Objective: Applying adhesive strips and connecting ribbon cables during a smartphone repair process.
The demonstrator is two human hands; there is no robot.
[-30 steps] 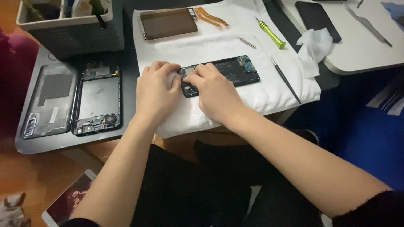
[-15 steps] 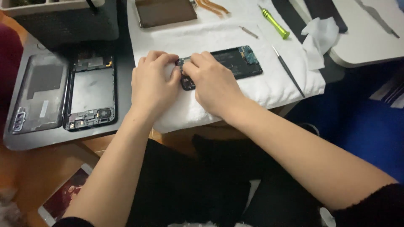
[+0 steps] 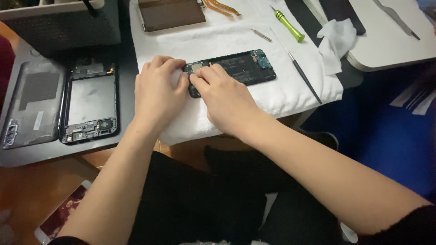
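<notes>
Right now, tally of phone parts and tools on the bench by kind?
Opened phone body on the towel, under both hands: 1
Phone frames/back covers on the dark mat: 2
Brown flat panel: 1
Green-handled screwdriver: 1
Thin black probe: 1
Total: 6

Opened phone [image 3: 236, 68] on towel [image 3: 272, 95], centre; both hands at its left end. Two phone shells [image 3: 91, 104] left of towel. Screwdriver [image 3: 287, 25], thin probe [image 3: 303, 76] and crumpled wipe [image 3: 337, 40] right, farther back.
</notes>
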